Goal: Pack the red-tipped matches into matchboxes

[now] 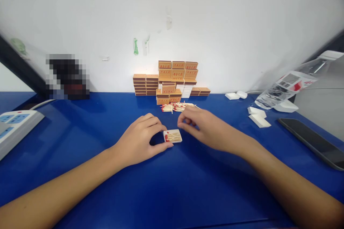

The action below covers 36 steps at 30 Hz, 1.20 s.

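Here's the tray (176, 142), centre stage on the blue worktop (172, 193), about midway between its left and right edges, open side up, with matches (174, 137) lying in it, red heads mostly to the left! The left hand (146, 137) has it: thumb at the near-left corner, a finger at the far-left, that grip clamped on the tray. Over to the right hand (197, 123), up beside the tray and just short of it, fingers curled; whether that grip is together or apart, or pinching a match, I cannot tell from here.

Just beyond, the loose pile (178, 107) sprawls toward the back edge, red heads at its left. Behind it, what a wall of boxes (178, 74), stacked along that back edge, tallest in the middle, lower on either side!

Out right, white trays (260, 120) are scattered, and a bottle (290, 82) tilts near the back-right corner, with a phone (311, 141) lying flat along the right edge. Far left, a socket strip (23, 125); behind it, toward the back-left corner, a dark shape (67, 78), pixelated past recognition.
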Tool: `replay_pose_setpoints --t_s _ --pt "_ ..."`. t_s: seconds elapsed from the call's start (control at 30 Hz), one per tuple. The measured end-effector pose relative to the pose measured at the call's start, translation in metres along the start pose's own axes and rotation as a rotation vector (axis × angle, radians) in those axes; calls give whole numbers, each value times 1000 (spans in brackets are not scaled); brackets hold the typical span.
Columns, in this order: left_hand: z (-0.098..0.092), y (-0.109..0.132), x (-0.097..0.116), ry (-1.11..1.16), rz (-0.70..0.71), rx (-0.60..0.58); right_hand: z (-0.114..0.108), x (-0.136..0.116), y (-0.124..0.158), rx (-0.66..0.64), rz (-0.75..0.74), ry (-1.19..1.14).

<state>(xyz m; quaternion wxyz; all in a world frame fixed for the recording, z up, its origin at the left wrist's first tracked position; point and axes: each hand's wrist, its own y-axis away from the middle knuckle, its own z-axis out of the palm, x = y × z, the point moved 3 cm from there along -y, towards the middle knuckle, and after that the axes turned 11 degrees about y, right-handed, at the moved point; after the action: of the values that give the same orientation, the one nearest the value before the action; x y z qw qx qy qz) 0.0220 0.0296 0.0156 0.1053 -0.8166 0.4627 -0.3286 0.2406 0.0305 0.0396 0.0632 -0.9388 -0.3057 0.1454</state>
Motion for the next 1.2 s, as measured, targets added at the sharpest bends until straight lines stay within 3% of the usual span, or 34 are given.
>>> replay_pose_setpoints --t_s 0.13,0.27,0.43,0.7,0.87,1.03,1.2 --pt "-2 0 3 47 35 48 -12 43 -3 130 128 225" --pt "-2 0 4 57 56 55 -8 76 -3 39 216 320" --pt "-1 -1 3 47 44 65 2 87 -4 -79 258 311" --pt "-1 1 -1 24 21 77 -2 69 -3 -98 165 188" --pt "2 0 -4 13 -33 10 -11 30 1 -9 95 90" --pt "2 0 -4 0 -35 1 2 -8 6 -73 -35 14" --pt "2 1 -3 -2 -31 7 7 -2 4 -50 -49 43"
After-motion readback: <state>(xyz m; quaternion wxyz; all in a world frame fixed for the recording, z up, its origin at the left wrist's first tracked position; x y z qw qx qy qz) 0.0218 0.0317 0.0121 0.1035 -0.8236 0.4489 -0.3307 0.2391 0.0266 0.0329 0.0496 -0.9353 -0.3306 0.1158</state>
